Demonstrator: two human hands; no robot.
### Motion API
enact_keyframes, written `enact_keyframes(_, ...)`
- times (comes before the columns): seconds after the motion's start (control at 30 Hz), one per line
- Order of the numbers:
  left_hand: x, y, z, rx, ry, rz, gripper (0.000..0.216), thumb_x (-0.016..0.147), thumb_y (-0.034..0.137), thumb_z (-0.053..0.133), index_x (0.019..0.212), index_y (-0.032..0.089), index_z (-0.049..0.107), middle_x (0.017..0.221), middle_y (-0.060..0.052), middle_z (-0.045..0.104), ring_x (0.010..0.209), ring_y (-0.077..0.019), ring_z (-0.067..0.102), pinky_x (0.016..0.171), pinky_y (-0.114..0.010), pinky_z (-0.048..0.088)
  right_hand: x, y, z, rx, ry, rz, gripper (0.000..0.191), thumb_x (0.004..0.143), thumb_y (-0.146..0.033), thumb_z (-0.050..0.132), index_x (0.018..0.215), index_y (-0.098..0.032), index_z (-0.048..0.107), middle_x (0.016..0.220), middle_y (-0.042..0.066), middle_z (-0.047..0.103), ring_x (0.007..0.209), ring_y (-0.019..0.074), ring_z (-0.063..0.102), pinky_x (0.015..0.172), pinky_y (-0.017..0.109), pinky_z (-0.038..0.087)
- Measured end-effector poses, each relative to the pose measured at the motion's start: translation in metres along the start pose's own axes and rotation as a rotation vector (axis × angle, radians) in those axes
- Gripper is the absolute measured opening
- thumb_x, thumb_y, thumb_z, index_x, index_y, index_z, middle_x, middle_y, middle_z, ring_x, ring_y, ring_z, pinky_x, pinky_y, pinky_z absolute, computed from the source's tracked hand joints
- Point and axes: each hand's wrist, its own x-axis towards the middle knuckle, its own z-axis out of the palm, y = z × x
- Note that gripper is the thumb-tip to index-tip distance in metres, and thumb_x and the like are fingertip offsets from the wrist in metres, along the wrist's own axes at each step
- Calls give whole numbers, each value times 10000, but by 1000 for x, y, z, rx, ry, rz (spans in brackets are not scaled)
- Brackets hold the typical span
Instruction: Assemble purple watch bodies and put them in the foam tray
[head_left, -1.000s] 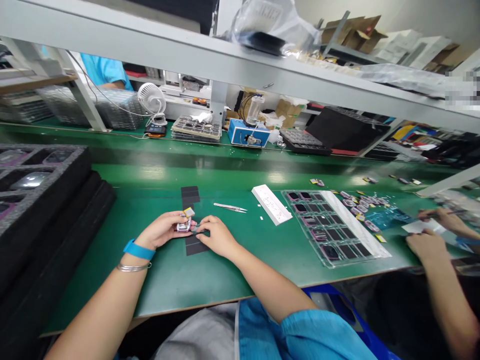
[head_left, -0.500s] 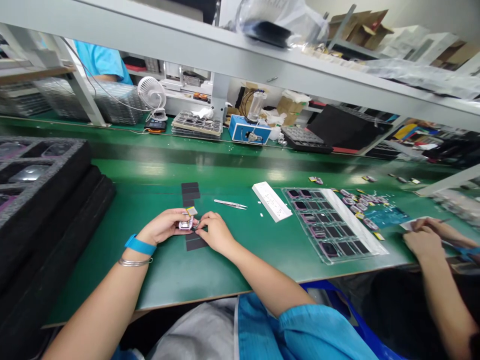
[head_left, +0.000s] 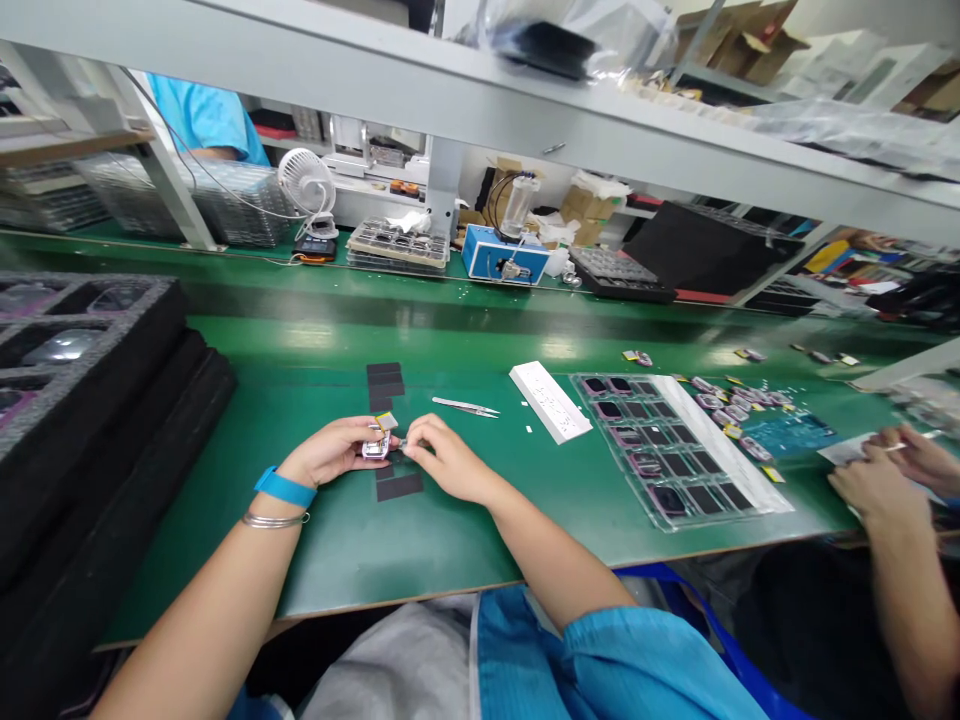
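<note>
My left hand (head_left: 334,452) grips a small watch case (head_left: 376,446) with a pinkish rim, its inside facing up. A yellow-edged battery (head_left: 385,421) sticks up at the case's far side. Close to the case's right edge, my right hand (head_left: 441,455) has thumb and fingers pinched together on a tiny thing too small to make out. Black rectangular sheets (head_left: 399,487) lie on the green bench under and beyond the hands. Tweezers (head_left: 466,407) rest to the right of them.
Right of the tweezers are a white block (head_left: 551,402) and a clear tray (head_left: 660,450) with dark square pieces. Several watch cases (head_left: 731,405) are scattered farther right, near a co-worker's hands (head_left: 889,475). Black foam trays (head_left: 97,430) are stacked at left; a fan (head_left: 306,182) stands behind.
My right hand has shifted slightly right, away from the watch case, still pinched. The left hand keeps its hold. The view has turned a little, and the co-worker's hands have moved.
</note>
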Motion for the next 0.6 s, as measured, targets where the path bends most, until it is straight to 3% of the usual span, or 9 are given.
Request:
enact_keyframes(0.1,-1,-2,6,37,65,33,137,685,112,663,821,122,653,786,-84,697,703,-177,654,690,-363,572,3,-2,-2,268,201,44,116,781,-250,606,707,-183,548,847,35,606,839,147,582,810,305,464)
enact_keyframes(0.2,0,-6,14,78,131,84,136,663,137,684,796,128,661,709,-48,667,642,-150,634,620,-304,573,5,0,5,451,237,132,164,678,-261,687,648,-178,550,779,36,649,774,160,621,769,312,490)
enact_keyframes(0.4,5,-14,25,68,138,118,165,598,186,733,737,126,668,672,-27,634,622,-128,609,596,-258,564,8,6,15,367,246,219,157,645,-261,692,672,-178,561,692,4,634,659,139,601,683,285,491)
enact_keyframes(0.6,5,-15,27,76,147,111,172,585,199,730,727,123,670,664,-28,632,602,-115,586,589,-248,559,7,1,13,270,192,155,160,681,-208,652,768,-191,518,739,-12,647,693,128,614,718,275,485)
